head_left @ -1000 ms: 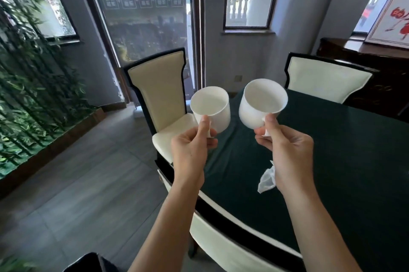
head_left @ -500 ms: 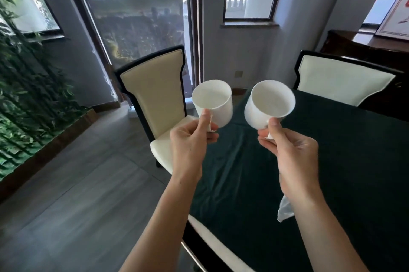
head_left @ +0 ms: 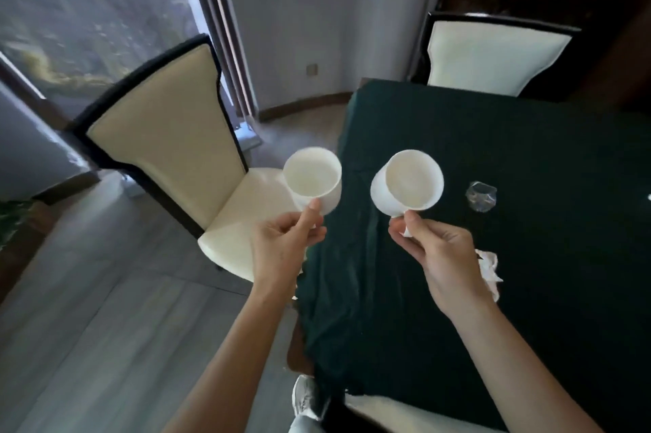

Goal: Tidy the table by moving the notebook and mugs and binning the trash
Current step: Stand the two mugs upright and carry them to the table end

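A: What are the hands doing?

B: Each grips a mug by its handle. The left hand (head_left: 281, 249) holds one plain white ceramic mug (head_left: 312, 182) above the cream seat of a dark-framed chair (head_left: 169, 136). The right hand (head_left: 436, 253) holds a second white ceramic mug (head_left: 408, 182), tipped toward the camera, over the dark green cloth on the tabletop (head_left: 528, 150).

A: And the trash?

B: A crumpled white tissue (head_left: 489, 270) lies on the cloth just beside the right wrist; a crumpled clear plastic wrapper (head_left: 481, 196) sits farther out, right of that mug.
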### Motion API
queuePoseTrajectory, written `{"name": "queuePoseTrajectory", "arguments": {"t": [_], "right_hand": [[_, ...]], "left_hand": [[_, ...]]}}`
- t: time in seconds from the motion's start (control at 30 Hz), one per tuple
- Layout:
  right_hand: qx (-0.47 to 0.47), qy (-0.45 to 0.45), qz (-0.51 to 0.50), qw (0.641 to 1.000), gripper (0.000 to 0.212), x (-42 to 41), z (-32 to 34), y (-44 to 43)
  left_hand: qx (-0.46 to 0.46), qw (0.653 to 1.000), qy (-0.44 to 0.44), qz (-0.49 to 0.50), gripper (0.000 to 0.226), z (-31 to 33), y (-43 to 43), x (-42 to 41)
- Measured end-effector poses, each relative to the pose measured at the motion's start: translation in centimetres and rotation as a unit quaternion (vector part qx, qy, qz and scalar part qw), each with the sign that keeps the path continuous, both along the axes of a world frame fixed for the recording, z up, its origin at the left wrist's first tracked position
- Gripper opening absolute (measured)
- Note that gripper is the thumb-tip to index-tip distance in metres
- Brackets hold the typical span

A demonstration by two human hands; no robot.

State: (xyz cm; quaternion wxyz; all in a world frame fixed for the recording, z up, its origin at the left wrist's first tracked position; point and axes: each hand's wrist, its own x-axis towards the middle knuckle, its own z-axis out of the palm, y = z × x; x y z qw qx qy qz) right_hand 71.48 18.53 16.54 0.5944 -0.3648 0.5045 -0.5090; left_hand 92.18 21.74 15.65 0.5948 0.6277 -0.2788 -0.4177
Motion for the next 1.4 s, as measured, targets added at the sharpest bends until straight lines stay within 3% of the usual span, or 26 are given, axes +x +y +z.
{"name": "queuePoseTrajectory", "arguments": {"t": [0.27,0.57,1.4], "right_hand": [[0.116,0.084,0.002,0.99,0.025,2.1,-7.6,1.1],[0.241,0.061,-0.054,0.967,0.016,3.0,-12.7,3.7],[0.316,0.081,-0.027,0.945,0.022,2.7,-17.7,5.0]], "left_hand": [[0.088,0.996,-0.001,-0.023,0.027,-9.6,0.8,1.3],[0.16,0.985,-0.023,-0.058,0.022,-14.6,2.9,-0.5],[0.2,0.975,-0.044,-0.082,0.017,-18.5,4.8,-2.7]]}}
